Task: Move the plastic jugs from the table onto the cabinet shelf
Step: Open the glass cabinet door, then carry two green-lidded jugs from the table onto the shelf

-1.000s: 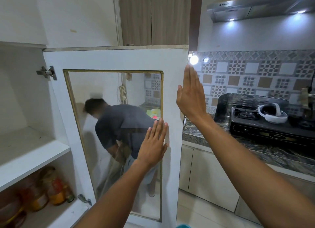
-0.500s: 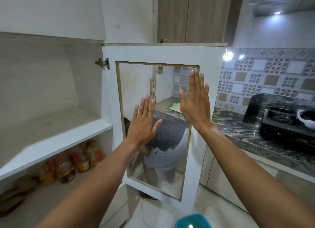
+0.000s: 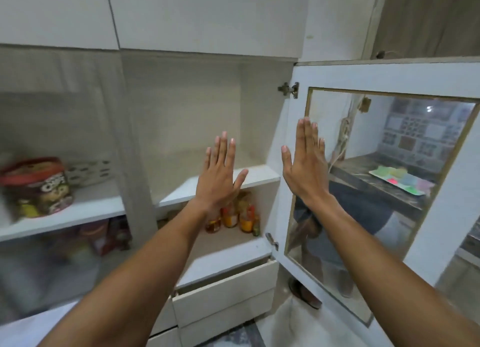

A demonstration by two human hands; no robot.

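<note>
Both my hands are raised flat in front of the open white cabinet, palms forward, fingers straight, holding nothing. My left hand [image 3: 219, 175] is in front of the bare upper shelf [image 3: 220, 183]. My right hand [image 3: 306, 162] is by the hinge edge of the open glass door [image 3: 384, 190]. No plastic jug and no table are in view.
Small bottles and jars [image 3: 233, 216] stand on the lower shelf. A red snack tin [image 3: 36, 188] sits on the left compartment's shelf. A drawer [image 3: 223, 294] below stands slightly out. A person and a tray of coloured cups [image 3: 400, 180] show in the door's glass.
The view has swung left from the glass door to the cabinet interior. Both hands came off the door and now hover flat in front of the shelves.
</note>
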